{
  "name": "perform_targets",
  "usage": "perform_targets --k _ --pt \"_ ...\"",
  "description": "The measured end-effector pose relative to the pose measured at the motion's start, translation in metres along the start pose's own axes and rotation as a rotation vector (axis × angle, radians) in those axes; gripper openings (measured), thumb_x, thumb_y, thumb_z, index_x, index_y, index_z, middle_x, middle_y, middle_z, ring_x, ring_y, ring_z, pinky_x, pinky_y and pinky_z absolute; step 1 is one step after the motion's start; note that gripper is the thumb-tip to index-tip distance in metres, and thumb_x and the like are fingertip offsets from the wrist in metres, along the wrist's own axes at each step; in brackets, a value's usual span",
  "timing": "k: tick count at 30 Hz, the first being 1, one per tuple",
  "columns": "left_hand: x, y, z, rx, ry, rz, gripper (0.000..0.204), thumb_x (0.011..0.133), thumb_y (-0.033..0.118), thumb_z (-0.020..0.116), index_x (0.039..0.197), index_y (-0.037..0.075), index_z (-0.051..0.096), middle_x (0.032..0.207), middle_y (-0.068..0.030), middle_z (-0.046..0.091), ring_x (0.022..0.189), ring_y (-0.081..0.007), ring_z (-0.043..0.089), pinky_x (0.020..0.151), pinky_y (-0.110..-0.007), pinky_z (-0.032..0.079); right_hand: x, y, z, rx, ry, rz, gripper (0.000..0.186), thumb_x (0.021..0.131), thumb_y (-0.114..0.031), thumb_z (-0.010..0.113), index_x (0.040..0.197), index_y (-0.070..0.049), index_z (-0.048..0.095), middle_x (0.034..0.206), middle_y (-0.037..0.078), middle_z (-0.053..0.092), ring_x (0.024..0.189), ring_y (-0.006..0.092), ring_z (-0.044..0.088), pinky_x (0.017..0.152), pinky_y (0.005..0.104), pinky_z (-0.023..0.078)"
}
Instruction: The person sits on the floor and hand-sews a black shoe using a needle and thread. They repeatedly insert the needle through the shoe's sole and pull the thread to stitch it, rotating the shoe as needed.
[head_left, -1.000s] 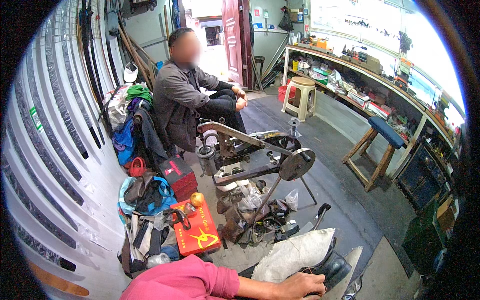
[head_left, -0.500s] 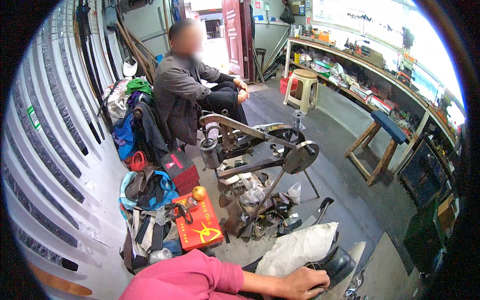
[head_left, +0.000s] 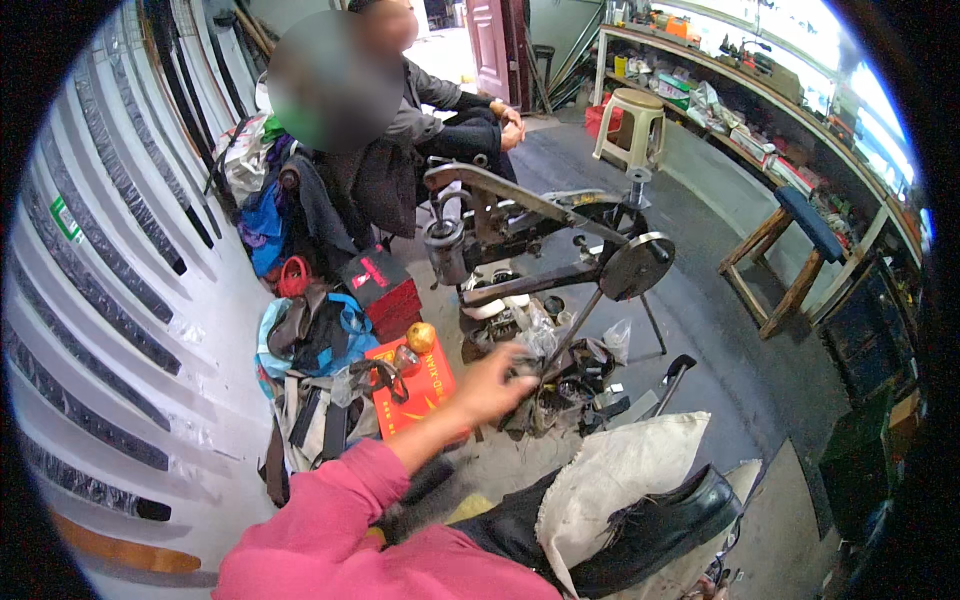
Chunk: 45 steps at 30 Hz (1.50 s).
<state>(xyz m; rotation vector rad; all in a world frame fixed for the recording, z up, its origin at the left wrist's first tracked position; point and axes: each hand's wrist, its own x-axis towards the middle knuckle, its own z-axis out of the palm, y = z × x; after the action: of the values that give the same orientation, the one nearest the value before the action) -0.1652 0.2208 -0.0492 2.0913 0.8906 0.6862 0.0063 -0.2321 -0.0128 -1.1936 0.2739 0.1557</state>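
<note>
My left hand [head_left: 490, 387] is raised over the floor between a red box [head_left: 418, 385] and a cast-metal shoe-repair sewing machine [head_left: 560, 235]. Its fingers look bent, but motion smears them, and whether they hold anything cannot be made out. On my lap lies a black leather shoe [head_left: 698, 512], with frayed dark threads near its opening. An off-white cloth [head_left: 615, 490] is spread over my lap against the shoe, one edge standing up beside it. My right hand does not show.
Shoe parts, plastic bags and small tools [head_left: 570, 385] lie under the machine. Another person [head_left: 410, 130] sits behind it. Bags and clothes [head_left: 310, 330] are heaped along the left wall. A plastic stool [head_left: 632, 125], a wooden stool [head_left: 785, 250] and a cluttered workbench [head_left: 740, 75] stand right.
My left hand has left the black shoe and swung up and left, over the floor near the red box. The whole view has shifted slightly, so more of the shoe shows.
</note>
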Motion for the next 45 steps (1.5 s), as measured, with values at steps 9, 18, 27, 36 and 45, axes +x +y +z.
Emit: perform_targets --k 9,18,27,36,45 --pt "0.021 0.011 -0.067 -0.296 0.476 0.055 0.05 0.094 0.011 0.064 0.139 0.003 0.045 0.129 -0.0186 0.06 0.083 -0.0165 0.067 0.074 -0.034 0.056 -0.019 -0.003 0.043 -0.149 -0.1 -0.014 0.012 0.1 -0.019 0.058 0.108 -0.01 0.061 0.08 0.001 0.064 0.048 0.0043 0.038 0.043 0.0203 0.029" --pt "-0.012 0.131 0.047 -0.374 -0.175 0.309 0.037 0.092 0.018 0.069 0.127 0.011 0.061 0.103 -0.0073 0.064 0.067 -0.0136 0.054 0.064 -0.031 0.046 -0.032 0.006 0.026 -0.295 -0.191 -0.082 0.023 0.101 -0.02 0.059 0.117 -0.004 0.064 0.081 0.002 0.066 0.048 0.0035 0.033 0.044 0.0222 0.025" --pt "-0.042 0.134 0.084 -0.223 -0.486 0.412 0.038 0.096 0.029 0.064 0.128 0.01 0.06 0.121 -0.0128 0.066 0.09 -0.0286 0.069 0.079 -0.037 0.054 -0.035 0.018 0.004 -0.697 -0.471 -0.059 0.014 0.098 -0.017 0.065 0.087 -0.008 0.065 0.067 -0.008 0.052 0.054 0.002 0.036 0.049 0.0208 0.026" --pt "0.027 0.184 0.006 -0.31 0.136 0.707 0.049 0.091 0.019 0.07 0.135 0.006 0.053 0.139 -0.0201 0.053 0.128 -0.0332 0.054 0.102 -0.04 0.045 -0.038 0.008 0.013 -0.479 -0.476 0.044 0.025 0.101 -0.019 0.058 0.077 -0.014 0.054 0.063 -0.008 0.046 0.052 0.0033 0.037 0.047 0.0212 0.027" --pt "0.015 0.211 0.04 -0.471 -0.334 0.493 0.037 0.093 0.016 0.066 0.128 0.008 0.057 0.107 -0.0112 0.065 0.087 -0.0201 0.065 0.076 -0.033 0.05 -0.042 0.002 0.014 -0.419 -0.392 -0.015 0.024 0.102 -0.023 0.057 0.081 -0.011 0.057 0.062 -0.005 0.051 0.047 0.0049 0.039 0.043 0.0221 0.028"
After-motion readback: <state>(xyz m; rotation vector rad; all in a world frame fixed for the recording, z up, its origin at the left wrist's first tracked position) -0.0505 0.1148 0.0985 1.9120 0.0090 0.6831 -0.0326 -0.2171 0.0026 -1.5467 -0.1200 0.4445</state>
